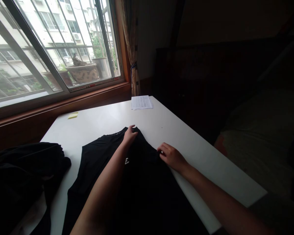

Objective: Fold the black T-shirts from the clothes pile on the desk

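Note:
A black shirt [147,189] with a small white letter print lies spread over the white table, its neckline at the far end. My left hand [130,135] rests on the shirt beside the neckline, thumb and forefinger apart; its other fingers are largely hidden. At the shirt's right edge, near the sleeve, my right hand [171,156] has its fingers curled and pinched on the fabric. My left forearm crosses over the shirt's front. Much of the lower shirt is lost in dark shadow.
Dark bunched cloth [26,160] covers the table's left side. Papers [142,102] lie at the far edge of the white table [107,114], and yellow sticky notes [73,115] sit far left. A barred window [88,42] and tied curtain [133,49] stand behind.

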Motion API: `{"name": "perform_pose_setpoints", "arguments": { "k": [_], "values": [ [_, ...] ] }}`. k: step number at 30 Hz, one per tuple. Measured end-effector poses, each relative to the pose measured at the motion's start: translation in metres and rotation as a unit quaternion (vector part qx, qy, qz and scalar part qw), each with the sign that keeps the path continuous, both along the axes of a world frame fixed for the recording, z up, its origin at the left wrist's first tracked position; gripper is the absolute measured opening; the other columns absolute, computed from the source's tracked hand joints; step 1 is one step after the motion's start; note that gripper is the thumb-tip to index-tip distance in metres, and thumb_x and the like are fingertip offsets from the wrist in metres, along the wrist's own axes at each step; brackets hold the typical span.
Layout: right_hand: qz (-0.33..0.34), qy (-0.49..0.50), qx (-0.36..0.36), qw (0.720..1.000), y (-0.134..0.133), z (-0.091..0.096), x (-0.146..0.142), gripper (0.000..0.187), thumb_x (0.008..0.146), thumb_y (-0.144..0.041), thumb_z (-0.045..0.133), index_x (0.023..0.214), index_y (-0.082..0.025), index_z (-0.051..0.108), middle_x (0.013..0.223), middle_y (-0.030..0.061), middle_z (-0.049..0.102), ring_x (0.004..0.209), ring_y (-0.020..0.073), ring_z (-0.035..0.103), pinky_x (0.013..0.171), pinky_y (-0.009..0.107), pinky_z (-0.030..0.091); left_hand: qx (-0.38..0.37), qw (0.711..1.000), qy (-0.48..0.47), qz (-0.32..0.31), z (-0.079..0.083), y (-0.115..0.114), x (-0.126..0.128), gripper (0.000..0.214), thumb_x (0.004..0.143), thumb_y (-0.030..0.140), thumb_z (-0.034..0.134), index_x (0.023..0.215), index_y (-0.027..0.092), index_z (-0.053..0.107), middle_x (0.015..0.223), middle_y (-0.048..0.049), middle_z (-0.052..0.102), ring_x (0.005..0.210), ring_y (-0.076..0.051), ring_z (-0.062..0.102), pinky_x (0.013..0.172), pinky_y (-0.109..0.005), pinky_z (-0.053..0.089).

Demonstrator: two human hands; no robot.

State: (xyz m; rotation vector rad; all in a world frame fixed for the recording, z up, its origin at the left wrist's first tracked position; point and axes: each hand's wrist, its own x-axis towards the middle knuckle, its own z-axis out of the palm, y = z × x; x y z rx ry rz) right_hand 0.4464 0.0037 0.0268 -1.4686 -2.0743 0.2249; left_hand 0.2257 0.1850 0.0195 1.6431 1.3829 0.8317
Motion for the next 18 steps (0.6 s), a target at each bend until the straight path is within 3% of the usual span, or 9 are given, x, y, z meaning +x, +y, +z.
{"name": "perform_pose_setpoints", "arguments": {
  "k": [5,9,12,18],
  "values": [
    [0.001,-0.028,0.036,0.999,-0.004,-0.004,0.007,0.024,0.087,-0.003,0.054,0.097,-0.022,0.064,0.096,0.0047,0.063,0.092,0.0223,0.062,0.086,0.036,0.052,0.003,0.999,0.05,0.014,0.0,0.006,-0.002,0.069,0.077,0.009,0.064,0.145,0.018,0.05,0.124,-0.0147,0.066,0.109,-0.025,0.065,0.09,-0.033,0.051],
    [-0.007,-0.041,0.039,0.998,-0.006,-0.004,0.009,0.025,0.089,-0.005,0.055,0.104,-0.022,0.065,0.098,0.0052,0.064,0.095,0.0226,0.062,0.088,0.036,0.052,0.007,0.997,0.072,-0.007,0.006,0.013,0.004,0.07,0.081,0.024,0.07,0.146,0.02,0.048,0.118,-0.012,0.07,0.103,-0.025,0.067,0.09,-0.034,0.05],
    [-0.016,-0.059,0.04,0.997,-0.005,-0.004,0.009,0.02,0.089,-0.007,0.058,0.101,-0.022,0.065,0.097,0.0053,0.065,0.095,0.0235,0.062,0.088,0.037,0.051,0.01,0.996,0.082,-0.018,0.009,0.02,0.011,0.068,0.079,0.029,0.076,0.142,0.02,0.053,0.115,-0.0112,0.071,0.101,-0.025,0.067,0.09,-0.034,0.05],
    [-0.046,-0.071,0.042,0.996,-0.004,-0.005,0.011,0.014,0.089,-0.01,0.059,0.091,-0.023,0.064,0.093,0.0047,0.065,0.092,0.0226,0.061,0.085,0.035,0.049,0.018,0.997,0.075,-0.001,0.004,0.027,0.023,0.052,0.079,0.024,0.076,0.129,0.019,0.062,0.112,-0.0111,0.072,0.101,-0.025,0.067,0.088,-0.033,0.05]
  ]
}}
